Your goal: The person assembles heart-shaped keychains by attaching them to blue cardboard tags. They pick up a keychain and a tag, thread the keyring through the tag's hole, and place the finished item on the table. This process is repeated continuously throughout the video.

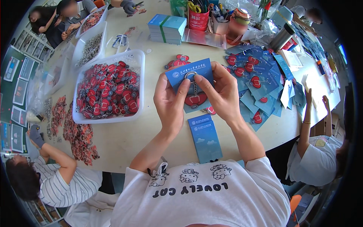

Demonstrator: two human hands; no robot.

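Note:
Between both hands, over the middle of the table, is a blue card with white print. My left hand pinches its left side and my right hand its right side. Both thumb tips press at the metal ring of a keychain lying against the card. Its short chain hangs down to a red charm, which is partly hidden by the thumbs. Below the hands lies a stack of blue cards. Several red keychains lie just behind the held card, partly covered.
A white bin full of red keychains stands left, with loose charms beside it. Cards with keychains spread out on the right. Behind are a banded card stack, a red pen cup and a thermos. Other people sit around the table.

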